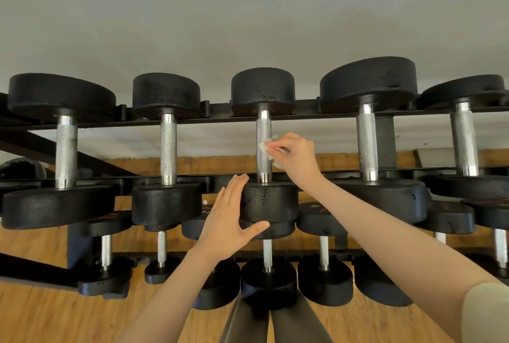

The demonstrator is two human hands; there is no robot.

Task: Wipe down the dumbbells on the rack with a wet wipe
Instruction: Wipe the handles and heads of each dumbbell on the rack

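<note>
From the head view, the right hand (296, 154) pinches a wet wipe (268, 147) against the middle dumbbell (264, 147) handle, whose long axis runs away from the person, just left of its fingertips. The left hand (230, 218), fingers straight, braces the near head, lower on the rack (316, 118).

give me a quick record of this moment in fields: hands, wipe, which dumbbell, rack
right hand: pinches the wet wipe against the metal handle of the middle dumbbell
left hand: open, fingers straight, flat against the left side of that dumbbell's near head
top row: five dumbbells, black heads, knurled metal handles
rack: black, with a lower row of smaller dumbbells
floor: wood
</note>
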